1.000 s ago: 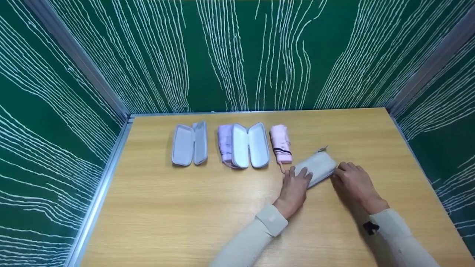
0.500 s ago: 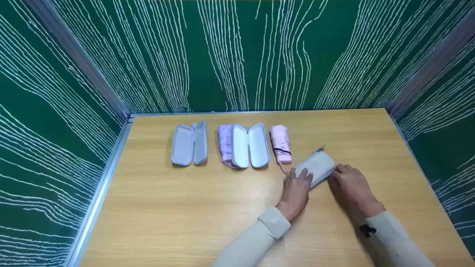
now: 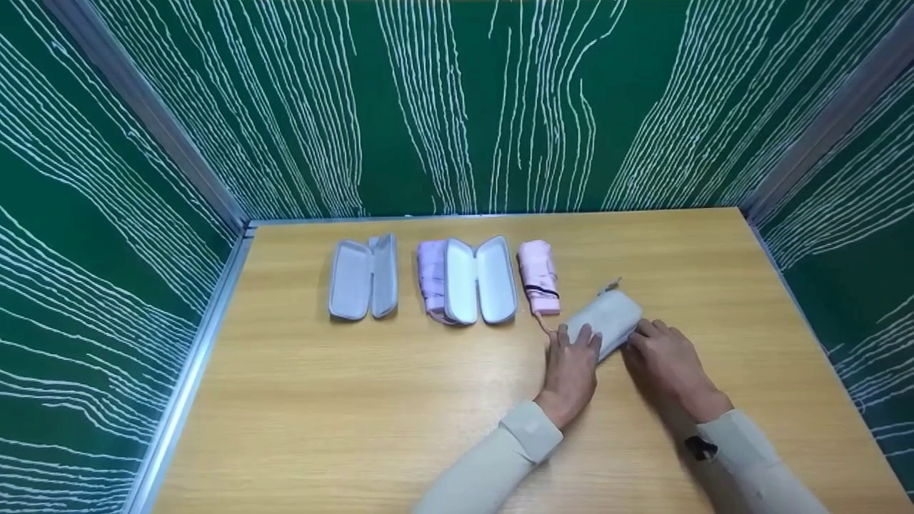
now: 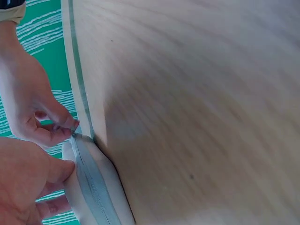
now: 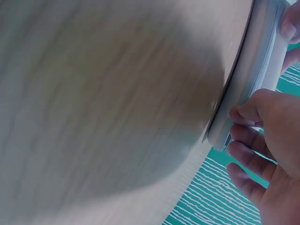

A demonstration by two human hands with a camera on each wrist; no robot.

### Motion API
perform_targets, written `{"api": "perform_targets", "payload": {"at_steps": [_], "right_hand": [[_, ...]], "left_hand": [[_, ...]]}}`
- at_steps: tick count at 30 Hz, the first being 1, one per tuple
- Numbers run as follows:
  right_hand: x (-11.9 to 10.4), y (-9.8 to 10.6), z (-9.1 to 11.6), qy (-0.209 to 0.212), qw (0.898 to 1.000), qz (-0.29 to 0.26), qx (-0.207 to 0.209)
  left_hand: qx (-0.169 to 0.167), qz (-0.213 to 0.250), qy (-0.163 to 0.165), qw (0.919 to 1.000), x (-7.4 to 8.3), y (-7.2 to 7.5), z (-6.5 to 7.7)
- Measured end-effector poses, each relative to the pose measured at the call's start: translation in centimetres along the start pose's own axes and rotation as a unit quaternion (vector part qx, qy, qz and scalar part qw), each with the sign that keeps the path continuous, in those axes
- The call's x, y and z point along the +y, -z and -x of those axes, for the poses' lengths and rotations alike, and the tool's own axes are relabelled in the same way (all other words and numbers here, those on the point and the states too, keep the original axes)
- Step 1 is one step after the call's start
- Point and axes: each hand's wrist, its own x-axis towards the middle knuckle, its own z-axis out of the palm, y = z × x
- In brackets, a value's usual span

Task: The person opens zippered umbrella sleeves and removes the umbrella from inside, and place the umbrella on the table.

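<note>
A light grey zippered case (image 3: 607, 318) lies slanted on the table, closed, with a small tab at its far end. My left hand (image 3: 571, 375) holds it at the near end, fingers spread over the top and thumb at the side. In the left wrist view the zipper (image 4: 91, 180) runs along the case's edge. There my right hand (image 4: 30, 98) pinches at the zipper, thumb against index finger; the pull itself is mostly covered. From the right wrist view, the right hand's other fingers (image 5: 253, 157) are bent loosely beside the case.
Farther back on the wooden table (image 3: 343, 414) stand two open grey cases, one at left (image 3: 352, 278) and one in the middle (image 3: 463, 282). The middle one overlaps a folded purple umbrella (image 3: 432, 268). A folded pink umbrella (image 3: 539, 275) lies just beyond the left hand. Green walls (image 3: 485, 107) enclose the table.
The right hand has slid a little left and nearer along the case's edge, still pinching at the zipper. The case's far end has swung slightly left. Left hand stays on it.
</note>
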Motion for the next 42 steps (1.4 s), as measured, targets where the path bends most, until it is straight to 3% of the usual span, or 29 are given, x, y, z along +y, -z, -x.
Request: {"api": "perform_targets", "payload": {"at_steps": [7, 14, 20, 26, 32, 37, 42], "right_hand": [[-0.6, -0.2, 0.0, 0.01, 1.0, -0.002, -0.001], [-1.2, -0.4, 0.1, 0.027, 0.999, 0.002, 0.025], [-1.4, -0.3, 0.2, 0.034, 0.999, 0.023, 0.01], [-1.5, -0.1, 0.3, 0.036, 0.999, 0.04, 0.005], [-1.7, 0.2, 0.1, 0.023, 0.999, 0.035, -0.01], [-1.8, 0.1, 0.1, 0.021, 0.999, 0.036, -0.017], [-1.6, -0.3, 0.2, 0.034, 0.999, 0.028, 0.017]], "left_hand": [[0.013, -0.001, 0.007, 0.9999, 0.2, -0.2, 0.1], [0.038, -0.016, 0.022, 0.9989, 0.4, -0.2, 0.1], [0.023, -0.007, 0.026, 0.9994, 0.6, -0.1, 0.1], [-0.029, 0.017, -0.021, 0.9992, -0.7, 0.8, -0.4], [-0.094, 0.06, -0.101, 0.9887, -3.3, 1.9, -0.9], [-0.076, 0.079, -0.114, 0.9874, -4.0, 2.0, -0.6], [-0.068, 0.073, -0.103, 0.9897, -3.6, 1.9, -0.4]]}}
